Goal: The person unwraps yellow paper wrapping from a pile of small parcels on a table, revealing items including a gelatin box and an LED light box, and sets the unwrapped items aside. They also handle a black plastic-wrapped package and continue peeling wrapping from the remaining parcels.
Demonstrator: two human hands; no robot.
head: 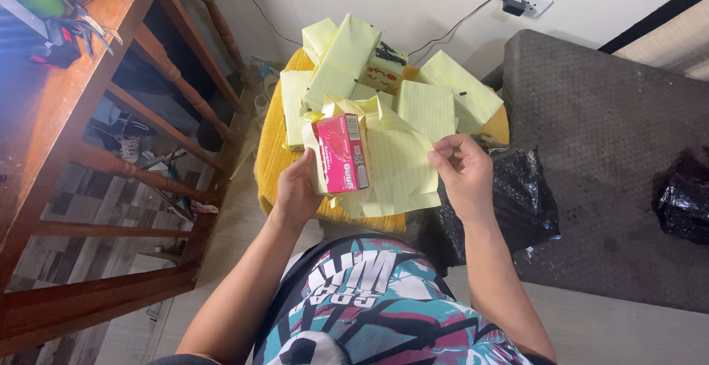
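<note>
Currently, left hand [294, 188] grips pink box [343, 154] against yellow lined sheet [399, 169], above yellow stool [269, 162]. Right hand [461, 173] pinches sheet's right edge. Risk: thin paper tears if pulled hard; box may slip from loose wrap.

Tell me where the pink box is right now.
The pink box is at centre-left of the head view, held in the left hand against a yellow lined sheet, in front of the yellow-wrapped packets.
</note>
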